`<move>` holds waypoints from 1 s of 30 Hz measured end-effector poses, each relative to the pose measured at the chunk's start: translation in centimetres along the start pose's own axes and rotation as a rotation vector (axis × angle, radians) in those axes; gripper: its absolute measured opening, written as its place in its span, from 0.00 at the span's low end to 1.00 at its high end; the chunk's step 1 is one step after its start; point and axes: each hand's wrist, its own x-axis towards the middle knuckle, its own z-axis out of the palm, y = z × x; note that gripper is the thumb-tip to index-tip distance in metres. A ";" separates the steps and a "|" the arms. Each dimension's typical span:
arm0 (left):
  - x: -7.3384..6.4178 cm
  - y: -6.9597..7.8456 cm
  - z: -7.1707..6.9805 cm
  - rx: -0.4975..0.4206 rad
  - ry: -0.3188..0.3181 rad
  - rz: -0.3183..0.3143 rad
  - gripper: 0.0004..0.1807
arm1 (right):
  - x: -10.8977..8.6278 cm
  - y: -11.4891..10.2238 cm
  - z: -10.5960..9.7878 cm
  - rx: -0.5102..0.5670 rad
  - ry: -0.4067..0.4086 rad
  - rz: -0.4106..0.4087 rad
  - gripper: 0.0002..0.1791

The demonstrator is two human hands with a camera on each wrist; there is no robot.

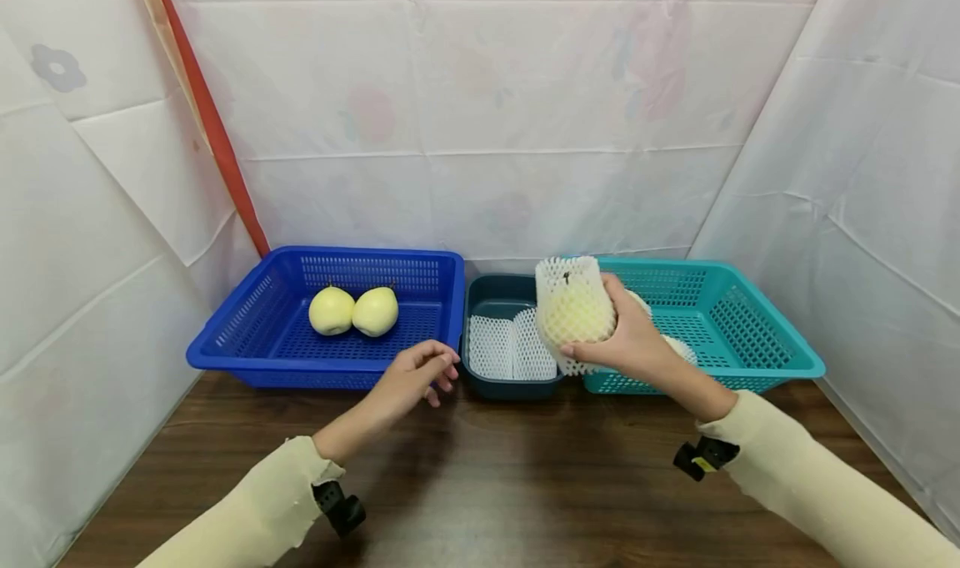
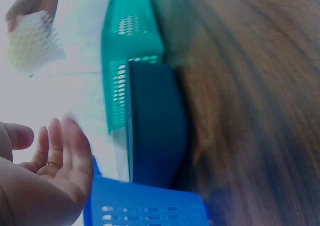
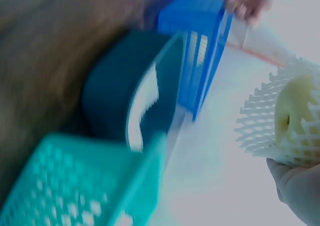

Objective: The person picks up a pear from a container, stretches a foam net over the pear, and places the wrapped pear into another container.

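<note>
My right hand (image 1: pixel 637 334) grips a pale yellow pear (image 1: pixel 576 311) in a white foam net sleeve, lifted over the gap between the dark bin and the teal basket. In the right wrist view the sleeve's loose end flares around the stem end of the pear (image 3: pixel 290 113). My left hand (image 1: pixel 416 376) holds nothing. Its fingers are loosely bent at the front right corner of the blue basket (image 1: pixel 300 364). Two bare pears, one on the left (image 1: pixel 331 311) and one touching it (image 1: pixel 376 312), sit in that basket.
Between the baskets stands a dark teal bin (image 1: pixel 513 390) with flat white foam nets (image 1: pixel 491 347) inside. The teal basket (image 1: pixel 772 359) on the right holds netted fruit (image 1: pixel 681 349), partly hidden by my right hand. White sheeting (image 1: pixel 480 201) hangs behind the wooden table (image 1: pixel 495 501).
</note>
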 end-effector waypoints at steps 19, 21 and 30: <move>1.0 -3.1 -4.1 1.041 0.141 0.334 0.14 | 3.2 3.1 -10.6 -0.308 0.007 0.100 0.48; 1.0 -3.3 -4.0 1.077 0.137 0.343 0.17 | 3.5 3.7 -11.5 -0.346 -0.025 0.101 0.49; 1.1 -3.5 -3.9 1.108 0.174 0.361 0.19 | 4.3 7.3 -14.4 -0.478 -0.093 0.178 0.39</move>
